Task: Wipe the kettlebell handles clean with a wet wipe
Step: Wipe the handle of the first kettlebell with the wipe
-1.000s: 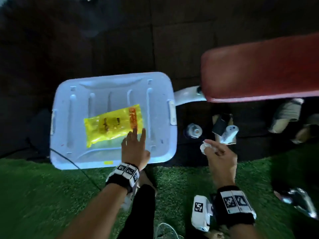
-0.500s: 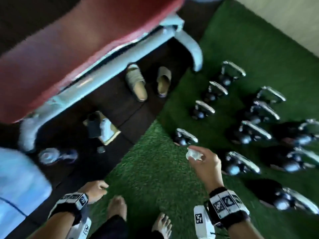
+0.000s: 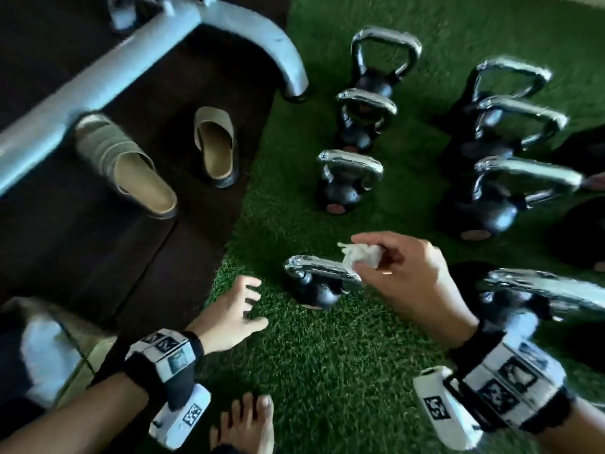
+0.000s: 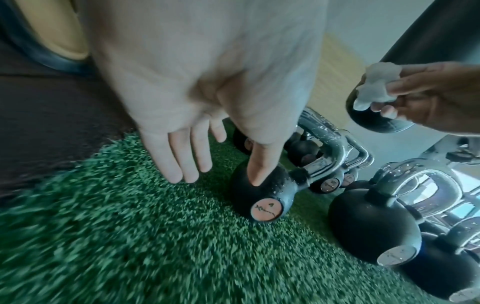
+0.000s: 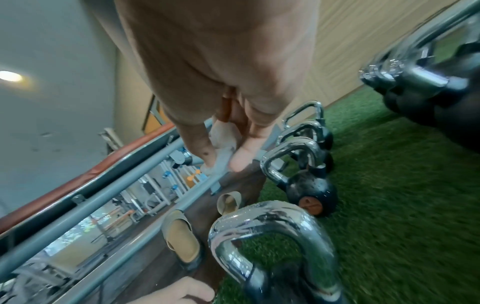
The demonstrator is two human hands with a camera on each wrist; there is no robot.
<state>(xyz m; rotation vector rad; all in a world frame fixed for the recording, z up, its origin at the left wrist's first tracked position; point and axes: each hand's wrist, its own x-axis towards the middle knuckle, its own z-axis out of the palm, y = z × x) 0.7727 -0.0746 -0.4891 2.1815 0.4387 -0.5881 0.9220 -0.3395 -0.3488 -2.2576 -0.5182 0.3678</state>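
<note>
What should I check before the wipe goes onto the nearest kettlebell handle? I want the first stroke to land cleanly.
1. Wet wipe in hand: ok, the right hand pinches it, bunched up.
2. Wipe on the handle: not ok, in the left wrist view it hangs clear above the nearest kettlebell.
3. Chrome handle unobstructed: ok, nothing lies on it.
4. Kettlebell steadied: cannot tell; the left hand is open beside it, contact unclear.
5. Kettlebell seated on the green turf: ok.
6. Wipe wet enough: cannot tell.
</note>
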